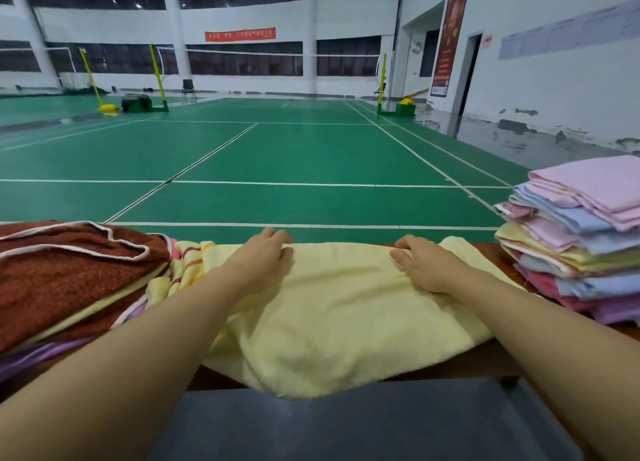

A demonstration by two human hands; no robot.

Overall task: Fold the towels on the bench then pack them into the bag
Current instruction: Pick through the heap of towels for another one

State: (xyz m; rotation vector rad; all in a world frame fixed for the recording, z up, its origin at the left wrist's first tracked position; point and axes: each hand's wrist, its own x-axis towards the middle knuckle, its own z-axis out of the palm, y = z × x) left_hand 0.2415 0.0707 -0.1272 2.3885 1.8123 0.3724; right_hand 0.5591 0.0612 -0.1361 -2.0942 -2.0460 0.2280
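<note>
Yellow towel [332,308] flat on worktop [498,360] under both hands. Left fingers [277,242] and right fingers [405,249] curl over its far edge, pinching it.

A pale yellow towel [332,308] lies spread across the bench [498,360], its near edge hanging over. Unfolded towels [69,280] heap at left; a folded pastel stack [581,238] sits right.
</note>
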